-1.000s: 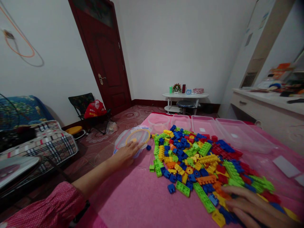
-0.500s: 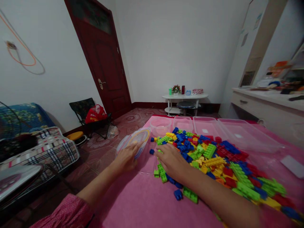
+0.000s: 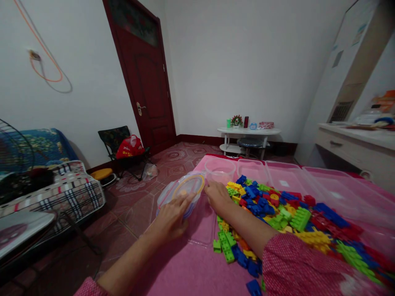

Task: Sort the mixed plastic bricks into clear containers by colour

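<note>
My left hand (image 3: 174,216) lies with fingers stretched out on a stack of clear plastic lids (image 3: 168,193), one with a yellow rim, at the table's left edge. My right hand (image 3: 218,198) is beside the lids, in front of a round clear container (image 3: 219,167). Its fingers are bent together, and what they hold, if anything, is hidden. Under my right forearm and to its right spreads a heap of toy building bricks (image 3: 265,205) in blue, green, yellow and red. A flat clear plastic lid (image 3: 202,230) lies between my hands.
Behind the bricks stand a small clear container (image 3: 251,168), a larger one (image 3: 280,174) and a wide clear tub (image 3: 336,181). A pink cloth (image 3: 175,271) covers the table. A chair with a red bag (image 3: 129,146) is at the left on the floor.
My right hand has moved forward and left, toward the lids and round container. Two loose blue bricks near it are out of sight now. My left hand stays on the lids; the view has shifted.
</note>
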`<state>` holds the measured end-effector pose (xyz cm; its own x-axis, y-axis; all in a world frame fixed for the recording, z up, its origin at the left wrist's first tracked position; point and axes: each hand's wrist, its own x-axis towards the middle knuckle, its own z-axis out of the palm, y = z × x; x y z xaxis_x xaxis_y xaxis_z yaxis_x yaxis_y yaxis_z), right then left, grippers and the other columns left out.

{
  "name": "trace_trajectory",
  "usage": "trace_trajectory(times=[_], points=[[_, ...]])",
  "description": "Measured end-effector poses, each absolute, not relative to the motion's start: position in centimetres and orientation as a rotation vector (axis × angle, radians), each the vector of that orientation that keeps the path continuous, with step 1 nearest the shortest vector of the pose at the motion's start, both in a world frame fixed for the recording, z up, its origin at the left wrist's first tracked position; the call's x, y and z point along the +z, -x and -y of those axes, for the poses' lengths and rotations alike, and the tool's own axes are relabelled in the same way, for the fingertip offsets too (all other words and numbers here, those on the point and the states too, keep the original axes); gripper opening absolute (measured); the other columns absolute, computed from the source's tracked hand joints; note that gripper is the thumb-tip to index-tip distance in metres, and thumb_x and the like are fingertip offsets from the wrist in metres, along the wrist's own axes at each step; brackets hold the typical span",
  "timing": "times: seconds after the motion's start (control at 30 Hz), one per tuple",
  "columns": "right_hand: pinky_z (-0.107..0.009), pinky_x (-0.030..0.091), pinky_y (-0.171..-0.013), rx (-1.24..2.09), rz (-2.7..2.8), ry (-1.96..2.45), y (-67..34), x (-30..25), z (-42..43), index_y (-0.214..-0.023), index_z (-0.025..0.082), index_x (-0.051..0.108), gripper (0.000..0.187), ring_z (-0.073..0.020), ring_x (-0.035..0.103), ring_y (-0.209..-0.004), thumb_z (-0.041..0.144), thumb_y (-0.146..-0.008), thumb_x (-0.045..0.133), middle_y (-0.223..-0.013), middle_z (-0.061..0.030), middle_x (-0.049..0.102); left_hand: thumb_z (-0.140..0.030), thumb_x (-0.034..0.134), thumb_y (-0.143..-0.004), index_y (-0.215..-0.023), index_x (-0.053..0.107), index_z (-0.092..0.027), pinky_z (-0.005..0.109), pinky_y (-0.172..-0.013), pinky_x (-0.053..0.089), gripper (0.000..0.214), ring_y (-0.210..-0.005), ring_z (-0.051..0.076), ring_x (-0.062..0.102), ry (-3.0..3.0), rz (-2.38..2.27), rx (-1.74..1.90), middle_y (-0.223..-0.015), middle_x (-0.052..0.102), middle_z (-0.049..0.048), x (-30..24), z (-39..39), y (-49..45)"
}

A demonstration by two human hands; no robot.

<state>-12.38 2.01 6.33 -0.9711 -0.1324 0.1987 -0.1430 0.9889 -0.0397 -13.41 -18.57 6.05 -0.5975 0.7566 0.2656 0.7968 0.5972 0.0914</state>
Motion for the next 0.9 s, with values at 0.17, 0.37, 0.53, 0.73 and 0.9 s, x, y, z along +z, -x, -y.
trace_trajectory(times=[0.17,0.37,0.53,0.73,0.9], points=[[-0.033,0.043,-0.078,0.033,2.936,-0.071,14.6,6.6,-3.1,-0.112,0.012,0.060,0.039,-0.0245,0.058,-0.097,0.012,-0.092,0.027,-0.114,-0.0171,0.058,-0.010,0.047,-0.068,-0.143,0.023,-0.028,0.043,-0.105,0.037,0.081,-0.132,0.025,0.037,1.274,2.660,-0.241,-0.144,0.039,0.0055,5.3,18.6,12.9],[-0.032,0.044,-0.078,0.053,3.015,-0.023,15.3,5.9,-4.0,-0.103,0.011,0.066,0.031,-0.0260,0.062,-0.096,0.025,-0.089,0.042,-0.102,-0.0177,0.066,-0.003,0.043,-0.064,-0.143,0.025,-0.031,0.043,-0.104,0.039,0.085,-0.135,0.026,0.031,1.272,2.672,-0.115,-0.145,0.037,0.0032,3.6,18.3,12.2],[-0.030,0.045,-0.077,0.082,3.034,0.013,15.1,6.2,-4.5,-0.100,0.015,0.068,0.026,-0.0252,0.063,-0.097,0.026,-0.082,0.052,-0.101,-0.0141,0.069,-0.002,0.042,-0.065,-0.144,0.024,-0.031,0.042,-0.101,0.043,0.086,-0.135,0.026,0.031,1.245,2.690,-0.033,-0.146,0.036,0.0034,3.6,18.8,11.4],[-0.029,0.043,-0.077,0.070,2.990,0.027,13.5,6.9,-4.8,-0.094,0.014,0.070,0.024,-0.0240,0.062,-0.095,0.016,-0.082,0.049,-0.098,-0.0141,0.069,0.000,0.040,-0.065,-0.145,0.019,-0.035,0.042,-0.102,0.042,0.090,-0.135,0.025,0.031,1.291,2.635,0.050,-0.147,0.034,0.0011,3.3,20.9,9.0],[-0.028,0.041,-0.079,0.077,2.917,-0.025,11.7,8.3,-5.2,-0.089,0.017,0.069,0.023,-0.0215,0.059,-0.095,0.022,-0.085,0.047,-0.096,-0.0106,0.067,0.000,0.043,-0.064,-0.146,0.010,-0.037,0.041,-0.096,0.049,0.096,-0.132,0.029,0.036,1.372,2.565,0.100,-0.146,0.035,0.0034,2.4,23.2,7.1]])
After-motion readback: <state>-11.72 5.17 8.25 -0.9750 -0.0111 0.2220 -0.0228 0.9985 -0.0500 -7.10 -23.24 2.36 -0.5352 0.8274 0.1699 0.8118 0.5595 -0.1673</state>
